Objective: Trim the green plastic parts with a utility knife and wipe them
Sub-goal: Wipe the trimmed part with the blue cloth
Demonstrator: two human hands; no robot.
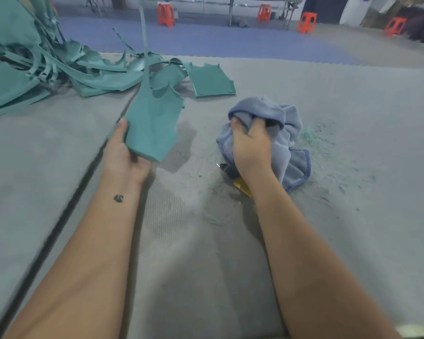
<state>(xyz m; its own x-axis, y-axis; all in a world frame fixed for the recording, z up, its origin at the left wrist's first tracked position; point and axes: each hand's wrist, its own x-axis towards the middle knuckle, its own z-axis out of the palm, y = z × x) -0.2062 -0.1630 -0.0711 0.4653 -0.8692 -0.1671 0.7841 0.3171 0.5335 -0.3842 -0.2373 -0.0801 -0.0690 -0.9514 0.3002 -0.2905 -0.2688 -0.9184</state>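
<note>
My left hand [123, 155] grips the near end of a green plastic part [154, 123] and holds it above the grey mat, its long thin strip rising toward the top of the view. My right hand [251, 148] clutches a crumpled blue-grey cloth [284, 133] that lies on the mat to the right. Under my right wrist lies the utility knife [235, 177], yellow and black, mostly hidden by my arm. A flat green part [212, 80] lies farther back in the middle.
A big heap of green plastic parts and strips [34, 62] fills the far left. Green shavings [328, 152] litter the mat right of the cloth. A dark seam [66, 206] runs diagonally across the mat at left. Orange stools [166, 14] stand on the floor beyond.
</note>
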